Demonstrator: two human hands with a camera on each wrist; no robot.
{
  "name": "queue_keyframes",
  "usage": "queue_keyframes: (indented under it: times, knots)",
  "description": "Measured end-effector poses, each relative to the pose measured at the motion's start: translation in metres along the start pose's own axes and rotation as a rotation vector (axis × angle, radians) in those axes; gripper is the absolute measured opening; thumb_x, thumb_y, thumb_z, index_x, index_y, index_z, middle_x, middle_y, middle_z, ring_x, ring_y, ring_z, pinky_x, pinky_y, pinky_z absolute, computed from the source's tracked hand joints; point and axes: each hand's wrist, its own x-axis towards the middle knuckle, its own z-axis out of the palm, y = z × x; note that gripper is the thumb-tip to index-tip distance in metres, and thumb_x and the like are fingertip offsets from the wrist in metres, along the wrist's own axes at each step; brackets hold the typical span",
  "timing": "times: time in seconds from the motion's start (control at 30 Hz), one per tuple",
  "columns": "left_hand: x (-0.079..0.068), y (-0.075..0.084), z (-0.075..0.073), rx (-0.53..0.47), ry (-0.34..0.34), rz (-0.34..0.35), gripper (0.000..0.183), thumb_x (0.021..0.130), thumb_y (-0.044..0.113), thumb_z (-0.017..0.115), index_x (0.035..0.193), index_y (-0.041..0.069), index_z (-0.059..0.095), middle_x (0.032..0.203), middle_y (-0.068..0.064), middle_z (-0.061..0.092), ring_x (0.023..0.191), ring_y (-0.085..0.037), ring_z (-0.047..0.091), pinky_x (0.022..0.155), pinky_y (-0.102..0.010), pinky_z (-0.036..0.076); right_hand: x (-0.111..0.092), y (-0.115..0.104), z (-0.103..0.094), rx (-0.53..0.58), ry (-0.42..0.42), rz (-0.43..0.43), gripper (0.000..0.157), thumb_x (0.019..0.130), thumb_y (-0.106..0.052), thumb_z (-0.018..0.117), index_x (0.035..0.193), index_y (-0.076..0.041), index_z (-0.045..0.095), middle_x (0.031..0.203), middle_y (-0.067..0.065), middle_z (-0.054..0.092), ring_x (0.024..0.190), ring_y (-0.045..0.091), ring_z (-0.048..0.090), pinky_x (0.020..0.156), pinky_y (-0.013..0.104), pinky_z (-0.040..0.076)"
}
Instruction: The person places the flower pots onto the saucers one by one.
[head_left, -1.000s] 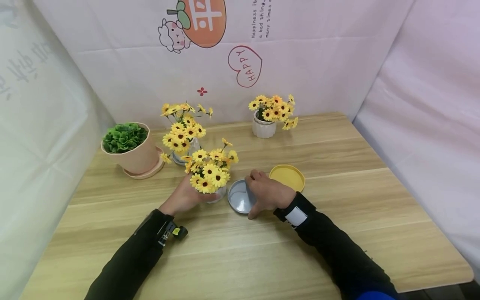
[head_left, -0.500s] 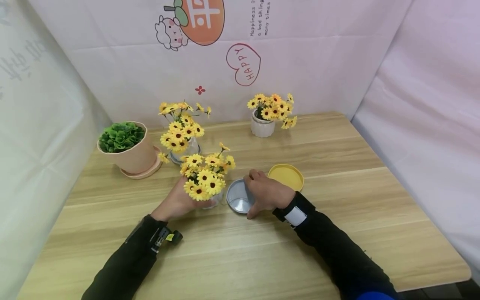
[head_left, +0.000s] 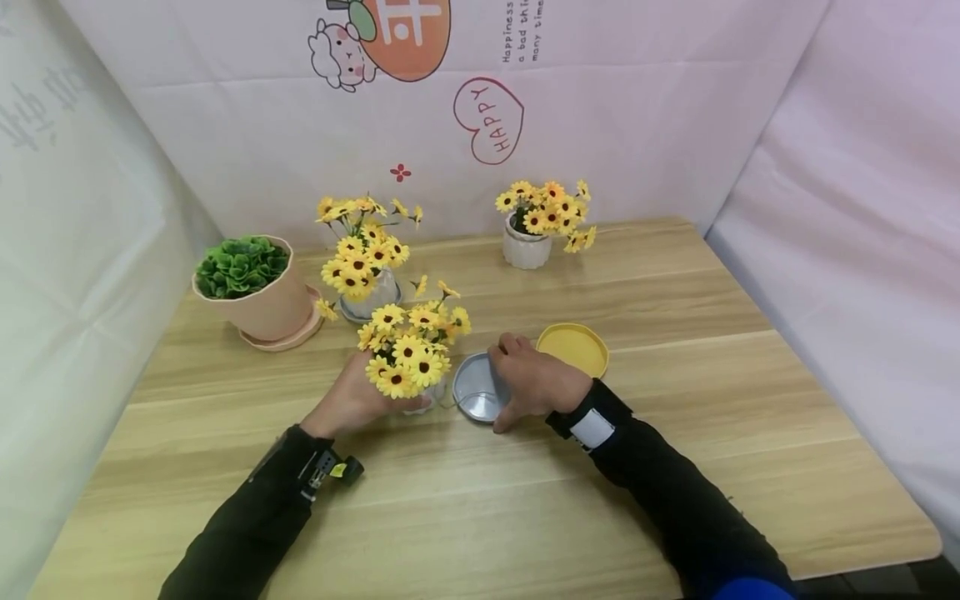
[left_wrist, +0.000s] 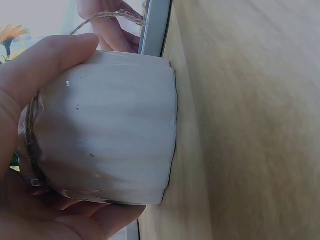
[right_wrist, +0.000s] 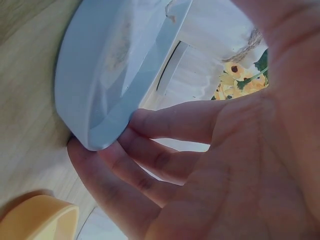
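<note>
My left hand [head_left: 356, 396] grips a white fluted flowerpot [left_wrist: 112, 125] of yellow daisies [head_left: 408, 354], thumb on one side and fingers on the other. In the left wrist view the pot's base is close to the wooden table, and twine circles its rim. A loose twine end [left_wrist: 117, 14] reaches over to a round grey saucer [head_left: 474, 385] just right of the pot. My right hand [head_left: 538, 383] holds this saucer by its right side, with the thumb in front and fingers behind. In the right wrist view several fingertips [right_wrist: 142, 120] press its rim.
A yellow saucer [head_left: 573, 348] lies right behind my right hand. Behind the held pot, another daisy pot [head_left: 375, 296] stands on a grey saucer. At the back left is a pink pot [head_left: 266, 312] with a green plant; a third daisy pot [head_left: 527, 248] stands at the back.
My left hand has drawn the daisy pot slightly left and nearer, widening the gap to the grey saucer, where a twine strand now shows. My right hand has stayed on the saucer.
</note>
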Motion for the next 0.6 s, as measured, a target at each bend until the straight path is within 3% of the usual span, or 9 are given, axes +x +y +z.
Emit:
queue_keyframes:
  times: [0.3, 0.6]
  knots:
    - [0.000, 0.000, -0.003, -0.012, -0.004, 0.010, 0.091, 0.069, 0.017, 0.100, 0.148, 0.022, 0.054, 0.146, 0.001, 0.062, 0.136, -0.024, 0.060, 0.121, -0.051, 0.045, 0.000, 0.000, 0.001, 0.008, 0.011, -0.016, 0.111, 0.073, -0.047, 0.097, 0.155, 0.004, 0.043, 0.150, 0.021, 0.045, 0.132, 0.033, 0.045, 0.111, 0.045, 0.052]
    - [0.002, 0.012, -0.005, 0.042, 0.007, 0.030, 0.089, 0.069, 0.018, 0.100, 0.146, 0.021, 0.056, 0.143, 0.000, 0.064, 0.133, -0.023, 0.061, 0.117, -0.048, 0.048, 0.001, 0.001, 0.001, 0.000, 0.004, -0.010, 0.112, 0.073, -0.049, 0.096, 0.156, 0.002, 0.042, 0.150, 0.020, 0.044, 0.132, 0.033, 0.045, 0.111, 0.044, 0.053]
